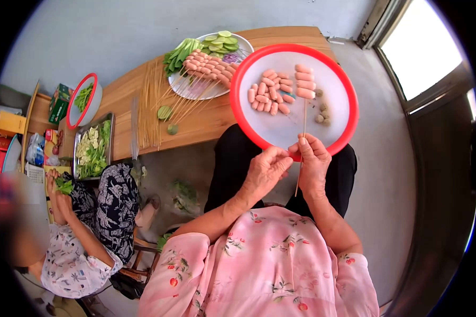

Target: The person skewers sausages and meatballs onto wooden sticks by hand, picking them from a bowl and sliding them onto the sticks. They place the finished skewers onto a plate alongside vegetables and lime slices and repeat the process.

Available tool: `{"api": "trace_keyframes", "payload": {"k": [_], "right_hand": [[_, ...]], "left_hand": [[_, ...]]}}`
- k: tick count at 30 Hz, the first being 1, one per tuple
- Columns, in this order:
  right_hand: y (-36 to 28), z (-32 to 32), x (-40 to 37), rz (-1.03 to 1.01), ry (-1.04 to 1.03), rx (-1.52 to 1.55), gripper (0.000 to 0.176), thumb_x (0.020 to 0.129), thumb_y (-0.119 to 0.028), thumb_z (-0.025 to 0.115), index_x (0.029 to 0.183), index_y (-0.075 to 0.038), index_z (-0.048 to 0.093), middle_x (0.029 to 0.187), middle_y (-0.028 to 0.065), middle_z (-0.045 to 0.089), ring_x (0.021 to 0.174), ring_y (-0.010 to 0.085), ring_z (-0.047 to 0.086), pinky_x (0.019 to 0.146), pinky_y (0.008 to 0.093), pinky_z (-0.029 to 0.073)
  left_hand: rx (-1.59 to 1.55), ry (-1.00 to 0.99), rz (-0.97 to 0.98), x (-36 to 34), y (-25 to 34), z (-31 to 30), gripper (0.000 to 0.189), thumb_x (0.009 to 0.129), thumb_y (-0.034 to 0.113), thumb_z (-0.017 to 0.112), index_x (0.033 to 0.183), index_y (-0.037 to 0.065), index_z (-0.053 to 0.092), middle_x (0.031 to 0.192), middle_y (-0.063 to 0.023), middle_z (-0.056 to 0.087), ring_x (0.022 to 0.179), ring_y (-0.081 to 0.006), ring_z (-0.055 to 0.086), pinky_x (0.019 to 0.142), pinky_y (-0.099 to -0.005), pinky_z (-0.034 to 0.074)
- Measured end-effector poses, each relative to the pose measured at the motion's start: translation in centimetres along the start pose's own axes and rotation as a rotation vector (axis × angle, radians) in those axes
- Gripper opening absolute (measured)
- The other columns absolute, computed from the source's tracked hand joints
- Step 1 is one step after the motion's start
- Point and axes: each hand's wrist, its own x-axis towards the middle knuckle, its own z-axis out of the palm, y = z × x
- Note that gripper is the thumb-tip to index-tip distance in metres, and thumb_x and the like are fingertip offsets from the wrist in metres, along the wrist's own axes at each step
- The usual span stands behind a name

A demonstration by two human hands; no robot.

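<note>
My right hand pinches the lower part of a thin bamboo skewer, held upright over the near rim of a basin. Several small pink sausages are stacked on its upper end. Close beside it, my left hand has thumb and fingers pressed together; what they hold, if anything, is hidden. Across my knees rests the red-rimmed white basin. Loose sausages lie in its left half, and greyish balls sit at the right.
On the wooden table are bare skewers and a plate bearing filled sausage skewers, greens and cucumber slices. A metal tray holds cut vegetables. At left a seated co-worker handles leafy greens.
</note>
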Motion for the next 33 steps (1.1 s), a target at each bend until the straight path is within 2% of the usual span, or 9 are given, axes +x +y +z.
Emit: {"api": "trace_keyframes", "payload": {"k": [8, 14, 15, 16, 18, 20, 24, 29, 33], "right_hand": [[-0.1, 5.0, 0.4, 0.021, 0.035, 0.049, 0.015, 0.089, -0.014, 0.062, 0.095, 0.000, 0.064, 0.078, 0.0072, 0.066, 0.073, 0.0115, 0.059, 0.067, 0.0228, 0.046], [2.5, 8.4, 1.1, -0.028, -0.085, 0.126, 0.015, 0.089, -0.009, 0.061, 0.100, 0.001, 0.062, 0.079, 0.0066, 0.065, 0.072, 0.0098, 0.058, 0.065, 0.0229, 0.047], [2.8, 9.0, 1.1, -0.032, -0.126, 0.111, 0.018, 0.089, -0.009, 0.061, 0.103, 0.002, 0.061, 0.080, 0.0064, 0.065, 0.072, 0.0098, 0.058, 0.066, 0.0225, 0.046], [3.1, 9.4, 1.0, -0.039, -0.169, 0.095, 0.020, 0.089, -0.008, 0.060, 0.106, 0.003, 0.059, 0.081, 0.0062, 0.065, 0.072, 0.0098, 0.058, 0.066, 0.0222, 0.046], [3.6, 9.5, 0.7, -0.110, -0.225, -0.099, 0.028, 0.090, -0.010, 0.059, 0.114, 0.004, 0.056, 0.087, 0.0064, 0.065, 0.078, 0.0110, 0.059, 0.078, 0.0243, 0.045], [4.9, 8.9, 0.4, -0.294, -0.227, -0.345, 0.026, 0.090, -0.008, 0.057, 0.114, 0.002, 0.056, 0.085, 0.0070, 0.065, 0.079, 0.0104, 0.059, 0.076, 0.0237, 0.046], [4.9, 7.9, -2.1, -0.445, -0.311, -0.527, 0.025, 0.089, -0.004, 0.058, 0.113, 0.000, 0.057, 0.083, 0.0078, 0.065, 0.078, 0.0109, 0.059, 0.072, 0.0248, 0.047], [6.6, 8.2, -4.2, -0.701, -0.509, -0.543, 0.029, 0.076, 0.005, 0.065, 0.105, 0.001, 0.061, 0.078, 0.0115, 0.060, 0.072, 0.0275, 0.059, 0.065, 0.0361, 0.046], [7.6, 8.2, -4.6, -0.773, -0.587, -0.607, 0.029, 0.076, 0.003, 0.066, 0.104, -0.001, 0.062, 0.077, 0.0077, 0.060, 0.073, 0.0238, 0.059, 0.068, 0.0348, 0.044]], "left_hand": [[-0.043, 0.106, 0.102, -0.4, 0.0, -0.1, 0.014, 0.093, 0.013, 0.054, 0.099, 0.000, 0.058, 0.078, -0.0008, 0.059, 0.066, -0.0058, 0.052, 0.057, -0.0209, 0.044], [0.055, 0.459, 0.313, 0.0, -1.0, -2.4, 0.017, 0.094, 0.013, 0.053, 0.101, -0.001, 0.062, 0.072, 0.0030, 0.054, 0.063, -0.0032, 0.044, 0.054, -0.0195, 0.038], [0.052, 0.491, 0.308, -0.1, -0.5, -3.3, 0.015, 0.092, 0.013, 0.058, 0.095, -0.001, 0.061, 0.070, -0.0076, 0.057, 0.066, -0.0079, 0.050, 0.060, -0.0244, 0.044], [0.092, 0.521, 0.257, -0.2, -0.5, -4.3, 0.017, 0.091, 0.015, 0.058, 0.092, -0.001, 0.063, 0.067, -0.0064, 0.055, 0.063, -0.0080, 0.047, 0.058, -0.0252, 0.042], [0.117, 0.587, 0.277, 0.5, -1.1, -6.5, 0.019, 0.091, 0.017, 0.059, 0.090, -0.001, 0.064, 0.063, -0.0054, 0.053, 0.061, -0.0080, 0.047, 0.056, -0.0260, 0.042], [0.163, 0.605, 0.286, 1.1, -1.3, -9.1, 0.022, 0.092, 0.020, 0.058, 0.091, -0.001, 0.066, 0.066, 0.0068, 0.048, 0.058, -0.0023, 0.040, 0.051, -0.0193, 0.032], [0.271, 0.689, 0.270, 3.5, -1.5, -14.7, 0.022, 0.091, 0.021, 0.058, 0.088, 0.001, 0.066, 0.066, 0.0059, 0.049, 0.059, -0.0032, 0.041, 0.051, -0.0201, 0.033], [0.286, 0.676, 0.202, 7.3, -0.9, -21.5, 0.021, 0.085, 0.021, 0.061, 0.082, 0.001, 0.067, 0.060, 0.0075, 0.045, 0.055, -0.0025, 0.036, 0.049, -0.0197, 0.029], [0.240, 0.686, 0.156, 10.2, -2.0, -25.7, 0.019, 0.083, 0.021, 0.061, 0.081, 0.002, 0.067, 0.056, 0.0087, 0.041, 0.049, -0.0021, 0.033, 0.045, -0.0199, 0.026]]}}
